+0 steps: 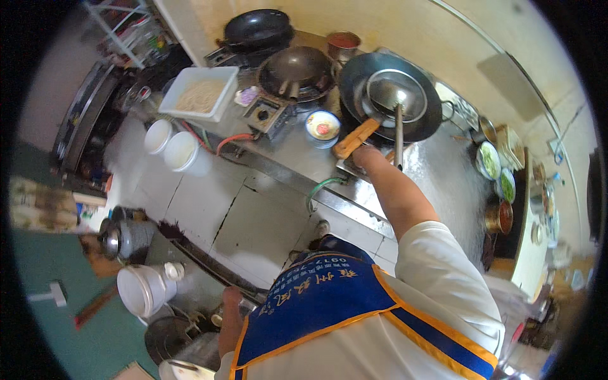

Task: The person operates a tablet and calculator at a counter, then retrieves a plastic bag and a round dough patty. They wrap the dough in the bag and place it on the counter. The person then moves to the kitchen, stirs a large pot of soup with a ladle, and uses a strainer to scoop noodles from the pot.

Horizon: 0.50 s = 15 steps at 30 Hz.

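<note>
My right hand (365, 156) reaches to the front of the gas stove, just below the wooden handle (357, 137) of a large dark wok (349, 90). Its fingers are hidden, so I cannot tell whether they grip anything. In the wok rests a round metal ladle or strainer (387, 90), its long handle (399, 142) sticking out over the rim towards me. Down by my left side is my left hand (232, 297), near the work surface behind; its fingers are not clear.
Left of the wok stand a bowl (323, 127), another wok (297, 71), a burner control box (267, 115) and a white tub (213, 111). Bowls of chopped greens (488, 160) line the right. A green hose (320, 190) loops off the counter edge. White buckets (183, 152) stand lower left.
</note>
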Each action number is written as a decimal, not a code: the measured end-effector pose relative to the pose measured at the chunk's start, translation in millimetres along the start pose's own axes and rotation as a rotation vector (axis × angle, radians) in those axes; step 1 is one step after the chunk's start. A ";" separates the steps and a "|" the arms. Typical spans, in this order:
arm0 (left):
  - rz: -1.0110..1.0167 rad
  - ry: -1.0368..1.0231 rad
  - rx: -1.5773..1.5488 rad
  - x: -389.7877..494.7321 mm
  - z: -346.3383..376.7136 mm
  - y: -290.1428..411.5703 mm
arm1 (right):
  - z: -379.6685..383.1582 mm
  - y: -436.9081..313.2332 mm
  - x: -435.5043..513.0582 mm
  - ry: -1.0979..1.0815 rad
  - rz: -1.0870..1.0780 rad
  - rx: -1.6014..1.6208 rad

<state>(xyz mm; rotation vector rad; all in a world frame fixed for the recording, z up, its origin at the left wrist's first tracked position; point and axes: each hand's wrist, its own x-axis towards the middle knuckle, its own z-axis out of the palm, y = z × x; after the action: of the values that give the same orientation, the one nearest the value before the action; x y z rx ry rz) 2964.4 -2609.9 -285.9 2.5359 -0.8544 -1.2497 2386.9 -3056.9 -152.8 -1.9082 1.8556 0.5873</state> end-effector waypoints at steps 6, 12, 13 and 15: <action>0.257 -0.143 0.045 39.8 -1.8 114.6 | -7.0 -9.9 -18.2 -0.051 0.036 0.137; 0.682 -0.185 0.249 72.5 57.1 292.9 | -1.5 -16.4 -16.0 -0.063 -0.008 -0.042; 0.651 -0.311 0.183 75.3 59.9 326.7 | -0.8 -17.0 -15.5 -0.059 -0.062 -0.088; 0.778 -0.454 0.102 69.6 65.8 394.8 | -1.8 -16.3 -16.4 -0.047 -0.092 -0.077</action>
<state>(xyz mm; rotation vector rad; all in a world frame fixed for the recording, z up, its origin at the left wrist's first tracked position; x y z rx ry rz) 2783.7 -2966.7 -214.4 1.6564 -1.7977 -1.4951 2402.8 -3043.9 -142.0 -1.9997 1.7286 0.6766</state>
